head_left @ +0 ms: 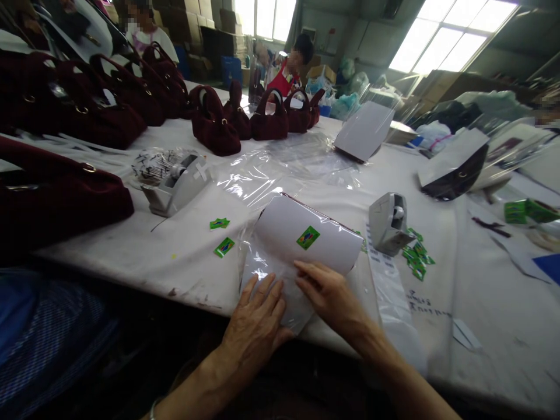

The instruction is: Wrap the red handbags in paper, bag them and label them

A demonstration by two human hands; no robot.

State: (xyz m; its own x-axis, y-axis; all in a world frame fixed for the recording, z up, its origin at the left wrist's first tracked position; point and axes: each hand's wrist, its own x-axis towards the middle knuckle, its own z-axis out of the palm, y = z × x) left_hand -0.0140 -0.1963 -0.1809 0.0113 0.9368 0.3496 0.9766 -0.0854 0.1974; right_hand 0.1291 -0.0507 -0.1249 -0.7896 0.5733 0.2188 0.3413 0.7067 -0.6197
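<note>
So there's a clear plastic bag (291, 306) right at the near edge of the worktop (175, 259), with a white sheet (280, 230) showing through it and a green packet (308, 237) lying over the sheet. I'll use that bag as the middle of the clock, with 12 pointing away from the person.

The left hand (258, 312) is at about 7, pretty much open, fingers a bit spread and resting on the plastic. The right hand (328, 291) is at about 4, fingers bent over the plastic just below the sheet; can't tell if it's actually pinching anything.

Around 9 there are some loose green packets (224, 247) just beside the bag, and at 10 sits a tape dispenser (179, 186). Another dispenser (387, 224) is between 2 and 3, with a messy pile of green packets (417, 255) right next to it at 3.

Further out, a bunch of maroon handbags (214, 125) stand from about 10 to 12, plus a big maroon bag (65, 195) closer in past 9. Plastic-wrapped packages (367, 128) are at 1 and 2. Someone in red (284, 79) is way back at 12.
</note>
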